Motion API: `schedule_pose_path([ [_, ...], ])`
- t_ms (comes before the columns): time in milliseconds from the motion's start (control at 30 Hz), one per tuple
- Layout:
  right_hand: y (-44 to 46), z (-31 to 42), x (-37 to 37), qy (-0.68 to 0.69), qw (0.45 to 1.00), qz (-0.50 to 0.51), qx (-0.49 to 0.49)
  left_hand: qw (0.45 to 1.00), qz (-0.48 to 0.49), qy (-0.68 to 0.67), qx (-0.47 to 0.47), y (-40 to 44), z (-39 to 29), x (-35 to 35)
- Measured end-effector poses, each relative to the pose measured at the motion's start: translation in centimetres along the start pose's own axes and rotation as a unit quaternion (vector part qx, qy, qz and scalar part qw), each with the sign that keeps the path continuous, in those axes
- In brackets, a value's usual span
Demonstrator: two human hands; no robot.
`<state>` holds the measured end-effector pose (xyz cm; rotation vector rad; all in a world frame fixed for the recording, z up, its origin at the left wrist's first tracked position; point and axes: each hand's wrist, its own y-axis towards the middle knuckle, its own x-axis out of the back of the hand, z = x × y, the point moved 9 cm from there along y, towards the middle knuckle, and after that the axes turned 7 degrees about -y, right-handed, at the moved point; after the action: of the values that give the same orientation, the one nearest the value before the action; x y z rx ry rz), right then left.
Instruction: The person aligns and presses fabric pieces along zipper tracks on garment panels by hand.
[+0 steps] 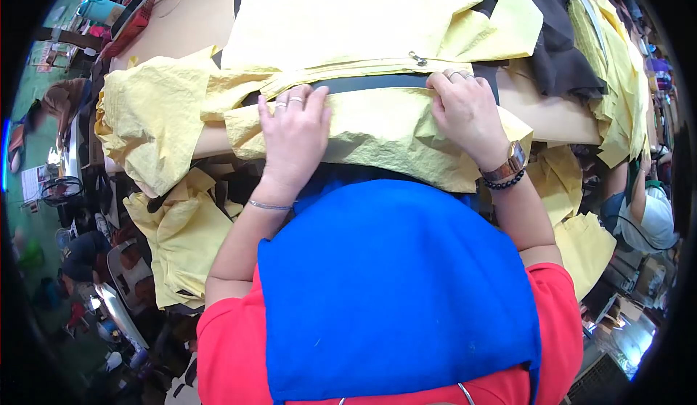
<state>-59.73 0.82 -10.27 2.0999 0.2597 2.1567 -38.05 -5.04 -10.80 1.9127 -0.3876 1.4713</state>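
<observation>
The yellow cloth (385, 123) lies beneath and between the left grip (296, 132) and right grip (469, 113), both bent over its far edge; whether either pinches it, I cannot tell. Thin and creased, it should handle light and limp, best held where each grip rests.

Bright light is washing out the far yellow fabric (341, 23) while lens distortion is bending the dark left and right edges.
</observation>
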Motion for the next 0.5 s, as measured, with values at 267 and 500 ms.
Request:
schedule_pose_path([
  [267,0.3,1.6,-0.4,0.108,0.994,-0.016,-0.018,0.988,0.003,-0.153,-0.004,1.1,-1.5,-1.9],
  [500,1.8,0.3,0.2,0.266,0.960,-0.042,-0.071,0.977,-0.024,-0.212,0.019,2.5,-0.3,0.5],
])
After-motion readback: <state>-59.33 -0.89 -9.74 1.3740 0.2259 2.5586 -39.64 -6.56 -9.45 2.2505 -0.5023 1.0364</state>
